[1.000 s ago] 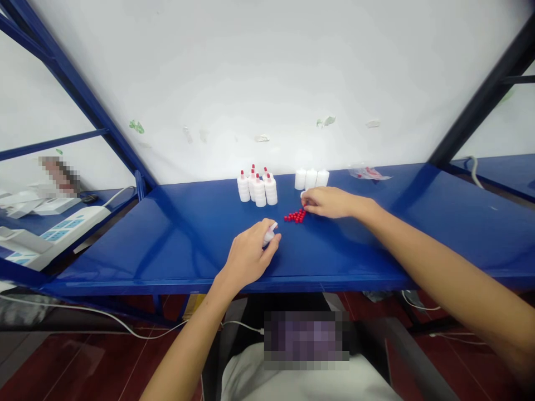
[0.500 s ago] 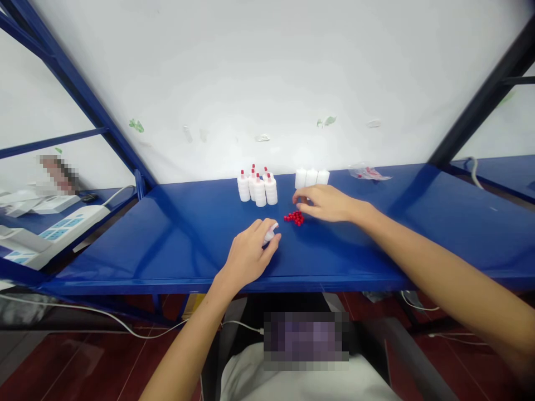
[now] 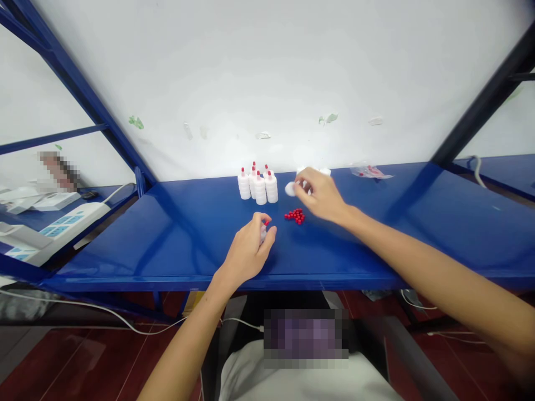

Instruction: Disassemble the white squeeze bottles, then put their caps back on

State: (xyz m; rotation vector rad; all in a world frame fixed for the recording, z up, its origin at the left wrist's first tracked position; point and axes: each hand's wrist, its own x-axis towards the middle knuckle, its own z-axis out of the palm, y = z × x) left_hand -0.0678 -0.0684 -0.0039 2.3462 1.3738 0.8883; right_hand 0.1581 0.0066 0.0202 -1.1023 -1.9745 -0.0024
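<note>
My left hand is closed over the front of the table, its fingers curled round a small white nozzle cap with a red tip; the fingers cover most of it. A white bottle is pinched in my right hand, tipped over so that its round end points left. Between the hands lies a small pile of red tips. White bottles with red-tipped nozzles stand grouped left of my right hand. Partly hidden behind that hand are more white bottles.
A clear plastic bag with red pieces lies at the back right of the blue table. Blue frame posts rise at the sides, with a white wall behind. At far left is a white power strip.
My right hand has moved back to the bottles and closed on one, tilting it leftward. My left hand has turned slightly, and a red tip now shows in its fingers.
</note>
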